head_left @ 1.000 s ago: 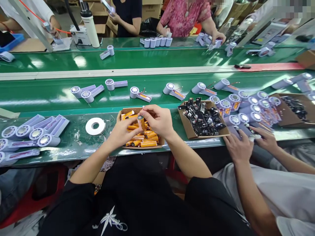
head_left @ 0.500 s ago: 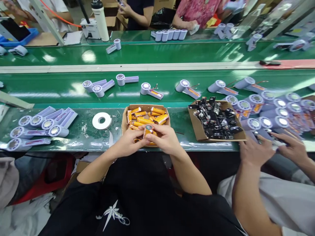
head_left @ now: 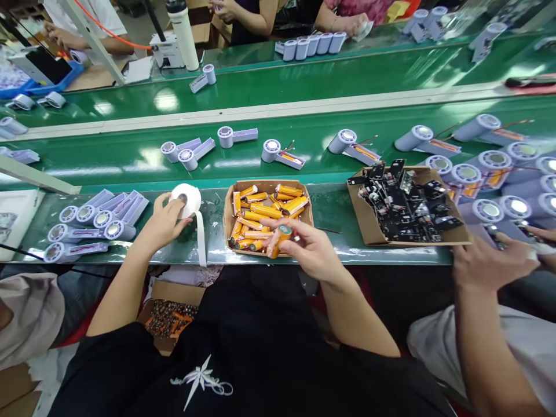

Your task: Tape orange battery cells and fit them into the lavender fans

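My left hand [head_left: 165,221] grips a roll of white tape [head_left: 191,200], fingers at its centre hole and thumb at its lower edge. A loose strip of tape [head_left: 201,238] hangs from the roll toward the table edge. An orange battery [head_left: 278,240] is pinched in my right hand [head_left: 309,243], over the front right of a cardboard box [head_left: 307,184]. Several more orange batteries [head_left: 259,209] lie in that box.
Left of the tape sit several lilac fan housings [head_left: 113,227]. A box of black circuit boards [head_left: 402,208] stands right, beside a co-worker's hand [head_left: 489,263] and more housings [head_left: 486,211]. Behind, housings with wires [head_left: 284,155] lie on the green belt [head_left: 143,165].
My left hand has left the battery and moved left to the tape roll, taking hold of it. My right hand keeps the battery, now slightly further right. The camera view has shifted.
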`<state>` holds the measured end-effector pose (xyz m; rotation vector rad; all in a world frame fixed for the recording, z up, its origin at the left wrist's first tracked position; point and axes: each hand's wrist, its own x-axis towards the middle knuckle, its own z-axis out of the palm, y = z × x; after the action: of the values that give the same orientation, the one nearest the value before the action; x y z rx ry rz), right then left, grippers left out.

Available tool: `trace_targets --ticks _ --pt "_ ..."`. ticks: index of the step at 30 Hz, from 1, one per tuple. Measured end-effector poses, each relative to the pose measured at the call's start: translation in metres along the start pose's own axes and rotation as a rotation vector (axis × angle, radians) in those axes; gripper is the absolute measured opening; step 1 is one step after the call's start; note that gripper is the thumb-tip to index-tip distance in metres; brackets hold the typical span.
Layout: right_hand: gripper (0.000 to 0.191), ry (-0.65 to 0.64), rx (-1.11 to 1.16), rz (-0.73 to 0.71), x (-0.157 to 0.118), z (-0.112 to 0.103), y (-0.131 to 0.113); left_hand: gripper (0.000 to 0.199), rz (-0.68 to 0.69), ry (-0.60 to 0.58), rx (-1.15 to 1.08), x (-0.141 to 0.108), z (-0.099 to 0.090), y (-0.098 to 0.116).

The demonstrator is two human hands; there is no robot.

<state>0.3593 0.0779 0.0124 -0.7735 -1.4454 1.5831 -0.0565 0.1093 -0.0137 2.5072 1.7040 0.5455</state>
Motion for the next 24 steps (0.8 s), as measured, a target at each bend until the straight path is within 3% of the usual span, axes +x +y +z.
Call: trace_targets --ticks 4,7,10,13,16,18,22,24 --pt "0.032 -0.305 0.029 0.016 0.011 0.033 0.000 0.025 0.162 0.137 0.025 0.014 -0.021 0.068" --pt "0.033 -0.472 0.101 0.026 0.013 0.055 0.004 0.029 0.259 0.184 -0.007 0.022 -0.028 0.100" --pt "0.029 -0.587 0.029 0.017 0.008 0.063 0.012 0.030 0.212 0.210 -0.062 0.028 -0.030 0.101" --pt "0.024 -0.639 -0.197 0.008 -0.003 0.052 0.017 0.035 0.072 0.264 -0.111 0.031 -0.035 0.084" --pt "0.023 -0.556 -0.298 -0.055 -0.015 0.025 0.006 0.038 0.065 0.353 -0.042 0.029 -0.041 0.073" --pt "0.026 -0.400 -0.297 -0.082 -0.020 0.006 -0.009 0.038 0.123 0.383 0.052 0.026 -0.042 0.076" --pt "0.038 0.050 -0.462 -0.072 -0.019 -0.011 -0.038 0.052 0.307 0.267 0.163 0.018 -0.033 0.102" --pt "0.041 0.124 -0.565 -0.101 -0.011 -0.007 -0.046 0.062 0.421 0.204 0.193 0.018 -0.031 0.116"
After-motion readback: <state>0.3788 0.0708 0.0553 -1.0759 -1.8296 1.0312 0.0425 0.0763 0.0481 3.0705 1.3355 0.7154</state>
